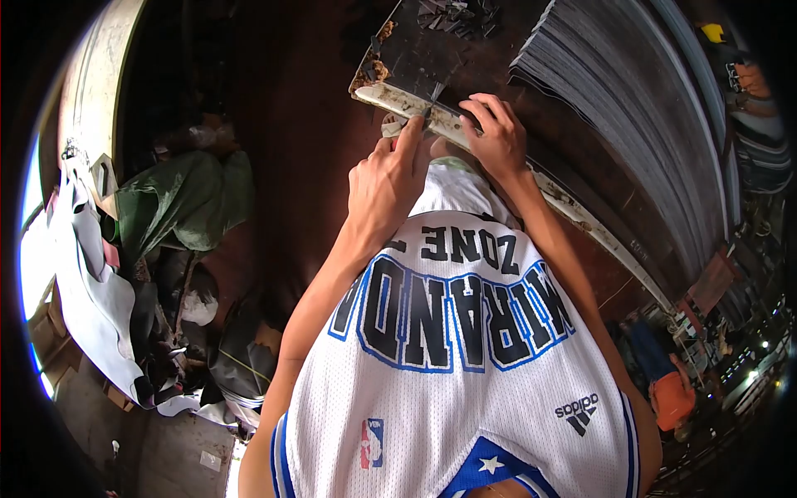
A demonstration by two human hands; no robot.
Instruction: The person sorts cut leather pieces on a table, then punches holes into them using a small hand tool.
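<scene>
My left hand (386, 183) reaches forward to the worn pale edge of a dark worktable (498, 153). Its thumb and forefinger are pinched on a thin dark piece (431, 106) that stands at that edge. Just to the right, my right hand (496, 137) lies on the same edge with its fingers spread over the pale strip, touching the table beside the piece. It holds nothing that I can see. I cannot tell what the thin piece is. My white jersey with blue lettering (448, 357) fills the lower middle.
A tall stack of dark sheets (614, 66) lies on the table at the right, with dark scraps (457, 15) at the far end. A green bag (187, 199), a white sheet (83, 282) and clutter cover the floor at left. Another person's hand (751, 80) shows at the far right.
</scene>
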